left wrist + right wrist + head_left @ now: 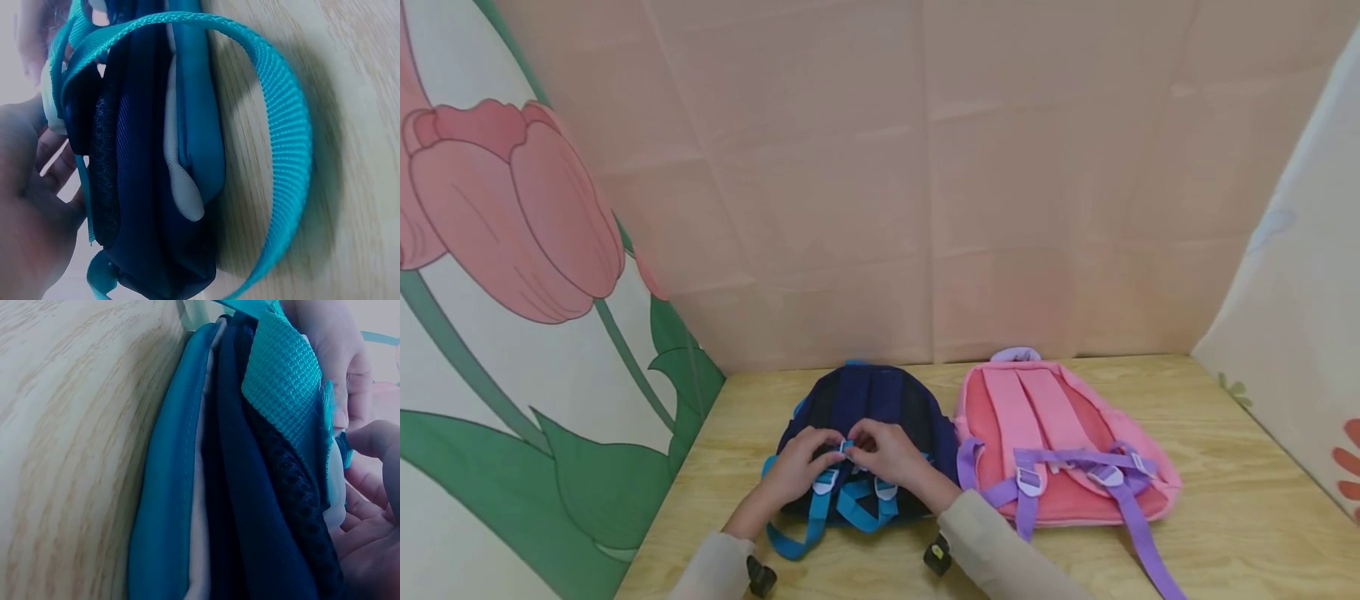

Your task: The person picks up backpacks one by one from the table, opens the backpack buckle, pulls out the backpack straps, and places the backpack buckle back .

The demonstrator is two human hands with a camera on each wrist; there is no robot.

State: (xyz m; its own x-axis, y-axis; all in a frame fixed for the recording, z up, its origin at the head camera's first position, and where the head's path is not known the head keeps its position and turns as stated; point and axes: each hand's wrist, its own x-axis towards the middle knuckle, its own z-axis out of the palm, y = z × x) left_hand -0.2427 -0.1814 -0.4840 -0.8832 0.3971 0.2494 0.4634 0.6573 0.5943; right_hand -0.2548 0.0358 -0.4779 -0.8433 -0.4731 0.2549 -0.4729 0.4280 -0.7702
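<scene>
A navy backpack (868, 396) with teal straps lies on the table, its back panel and shoulder straps facing up. Over its middle, my left hand (802, 463) and right hand (889, 454) meet at a short teal strap with a small white buckle (846, 447). Thumb and fingers of each hand pinch that piece from opposite sides; the fingertips partly cover it. Below the hands, white strap adjusters (825, 481) sit on teal webbing. A teal webbing loop (290, 137) curves out over the table in the left wrist view.
A pink backpack (1007, 400) with purple straps (1138, 533) lies right beside the navy one. The wooden table (1247, 500) meets a draped pinkish backdrop (1000, 183) behind. A tulip-printed panel (512, 208) stands on the left and a pale panel (1300, 333) on the right.
</scene>
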